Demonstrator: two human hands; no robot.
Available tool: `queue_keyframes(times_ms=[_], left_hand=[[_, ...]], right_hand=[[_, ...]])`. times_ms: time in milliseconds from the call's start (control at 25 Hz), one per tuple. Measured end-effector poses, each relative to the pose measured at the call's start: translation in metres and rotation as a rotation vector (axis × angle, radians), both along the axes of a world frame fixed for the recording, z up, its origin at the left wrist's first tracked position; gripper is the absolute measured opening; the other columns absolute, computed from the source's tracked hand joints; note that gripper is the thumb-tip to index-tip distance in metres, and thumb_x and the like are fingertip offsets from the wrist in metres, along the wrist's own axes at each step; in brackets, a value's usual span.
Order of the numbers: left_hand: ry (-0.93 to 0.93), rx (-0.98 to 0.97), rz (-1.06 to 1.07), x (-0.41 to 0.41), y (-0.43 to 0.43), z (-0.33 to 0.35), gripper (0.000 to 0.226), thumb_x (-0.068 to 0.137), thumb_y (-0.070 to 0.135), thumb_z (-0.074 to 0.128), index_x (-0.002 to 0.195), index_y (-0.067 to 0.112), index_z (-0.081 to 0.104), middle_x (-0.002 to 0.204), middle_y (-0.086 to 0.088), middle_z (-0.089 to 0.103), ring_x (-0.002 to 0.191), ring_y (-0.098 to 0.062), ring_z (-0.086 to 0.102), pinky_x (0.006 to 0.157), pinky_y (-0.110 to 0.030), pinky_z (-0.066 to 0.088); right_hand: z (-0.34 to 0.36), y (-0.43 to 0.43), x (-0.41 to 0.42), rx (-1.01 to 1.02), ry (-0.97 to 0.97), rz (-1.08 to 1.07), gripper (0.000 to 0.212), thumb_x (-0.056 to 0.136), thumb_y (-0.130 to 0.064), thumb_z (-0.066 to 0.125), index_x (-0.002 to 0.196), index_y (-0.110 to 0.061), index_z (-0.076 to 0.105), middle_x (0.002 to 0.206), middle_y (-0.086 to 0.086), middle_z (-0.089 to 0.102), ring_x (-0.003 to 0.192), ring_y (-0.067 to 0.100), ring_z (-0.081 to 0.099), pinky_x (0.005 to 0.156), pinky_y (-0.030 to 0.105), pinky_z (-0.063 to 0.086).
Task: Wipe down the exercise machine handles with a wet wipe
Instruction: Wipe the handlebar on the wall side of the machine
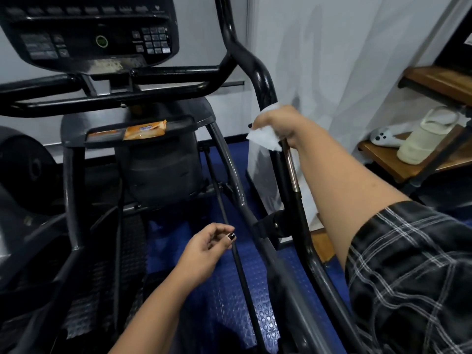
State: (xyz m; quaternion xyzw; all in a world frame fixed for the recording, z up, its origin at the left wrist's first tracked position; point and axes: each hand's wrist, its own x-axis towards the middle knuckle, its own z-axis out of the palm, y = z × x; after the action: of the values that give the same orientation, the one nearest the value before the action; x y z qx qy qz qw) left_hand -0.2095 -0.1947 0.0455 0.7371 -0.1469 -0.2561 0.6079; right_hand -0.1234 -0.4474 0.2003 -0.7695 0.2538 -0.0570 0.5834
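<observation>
- The right hand [279, 123] is clenched round the black handle [259, 75] of the exercise machine [158, 175], with the white wet wipe [264, 139] trapped between palm and bar.
- One flap of the wipe sticks out below the fingers, and a smaller bit shows above them.
- The left hand [207, 249] hangs low, well apart from the wipe, its fingers loosely curled and holding nothing.
- An orange packet [145, 131] lies on the tray [184, 123] below the console [89, 34].

Right hand [278, 123] wrapping white wipe [264, 139] round black handle [265, 80] (upright), left hand [207, 247] loosely curled
</observation>
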Motion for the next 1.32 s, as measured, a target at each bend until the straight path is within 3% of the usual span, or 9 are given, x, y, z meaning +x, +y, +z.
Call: queue_keyframes(times_ms=[120,240,360,440,560,760,920,1120,1320], left_hand=[[-0.007,0.009,-0.011,-0.001,0.001,0.002,0.016,0.096,0.012,0.059,0.108,0.018,0.065,0.108,-0.014,0.070,0.100,-0.025,0.068,0.087,-0.022,0.054],[-0.011,0.006,-0.002,0.004,0.004,0.004,0.016,0.096,0.011,0.058,0.109,0.017,0.065,0.107,-0.010,0.071,0.099,-0.023,0.069,0.085,-0.020,0.054],[-0.012,0.006,-0.006,0.011,0.004,0.004,0.017,0.097,0.011,0.057,0.110,0.018,0.065,0.104,-0.005,0.072,0.097,-0.016,0.070,0.081,-0.017,0.053],[-0.021,0.003,-0.017,0.016,0.003,0.001,0.017,0.097,0.010,0.056,0.110,0.018,0.065,0.104,-0.004,0.072,0.097,-0.013,0.070,0.083,-0.019,0.053],[-0.019,-0.015,-0.036,0.023,0.000,0.000,0.018,0.097,0.008,0.055,0.109,0.018,0.065,0.104,-0.005,0.071,0.095,-0.009,0.070,0.084,-0.019,0.053],[-0.036,-0.010,-0.066,0.040,-0.006,0.005,0.017,0.098,0.012,0.056,0.107,0.022,0.066,0.103,-0.002,0.072,0.095,-0.012,0.070,0.084,-0.022,0.052],[-0.046,0.000,-0.080,0.061,-0.010,0.016,0.017,0.099,0.014,0.054,0.109,0.021,0.065,0.104,-0.001,0.072,0.094,-0.007,0.070,0.075,-0.015,0.050],[-0.075,-0.006,-0.093,0.088,-0.016,0.029,0.017,0.099,0.015,0.054,0.109,0.023,0.065,0.102,-0.002,0.073,0.093,-0.010,0.070,0.071,-0.012,0.049],[-0.078,-0.010,-0.099,0.107,-0.018,0.036,0.017,0.098,0.016,0.055,0.109,0.024,0.065,0.103,-0.002,0.074,0.094,-0.010,0.070,0.072,-0.012,0.049]], right_hand=[[-0.017,-0.011,-0.007,0.225,-0.019,0.092,0.048,0.075,-0.022,0.075,0.111,0.005,0.059,0.079,0.022,0.066,0.048,0.032,0.062,0.047,0.036,0.052],[-0.036,-0.008,-0.016,0.189,-0.059,0.004,0.070,0.065,-0.054,0.081,0.113,-0.006,0.064,0.088,0.013,0.072,0.066,0.031,0.070,0.054,0.032,0.053],[-0.057,-0.001,-0.034,0.005,-0.121,-0.077,0.050,0.075,-0.065,0.069,0.101,-0.021,0.068,0.093,0.004,0.074,0.084,0.020,0.072,0.071,0.031,0.057],[-0.075,0.004,-0.052,-0.091,-0.150,-0.101,0.051,0.078,-0.069,0.061,0.100,-0.023,0.069,0.094,0.001,0.073,0.089,0.018,0.070,0.081,0.034,0.056],[-0.094,0.011,-0.080,-0.218,-0.136,-0.126,0.041,0.092,-0.059,0.050,0.092,-0.020,0.060,0.086,0.000,0.064,0.080,0.015,0.062,0.069,0.028,0.048],[-0.107,0.023,-0.109,-0.387,-0.086,-0.130,0.048,0.089,-0.057,0.049,0.102,-0.012,0.043,0.075,0.001,0.054,0.072,0.021,0.056,0.061,0.035,0.043],[-0.108,0.033,-0.110,-0.556,-0.027,-0.166,0.043,0.091,-0.038,0.065,0.115,-0.012,0.041,0.091,0.000,0.057,0.082,0.023,0.059,0.066,0.032,0.044],[-0.081,0.037,-0.073,-0.823,0.085,-0.240,0.050,0.086,-0.017,0.069,0.124,-0.008,0.037,0.109,0.010,0.059,0.098,0.032,0.062,0.072,0.031,0.039],[-0.027,0.033,-0.003,-0.831,0.049,-0.319,0.043,0.085,-0.014,0.067,0.117,-0.006,0.040,0.107,0.013,0.064,0.097,0.037,0.063,0.074,0.038,0.047]])
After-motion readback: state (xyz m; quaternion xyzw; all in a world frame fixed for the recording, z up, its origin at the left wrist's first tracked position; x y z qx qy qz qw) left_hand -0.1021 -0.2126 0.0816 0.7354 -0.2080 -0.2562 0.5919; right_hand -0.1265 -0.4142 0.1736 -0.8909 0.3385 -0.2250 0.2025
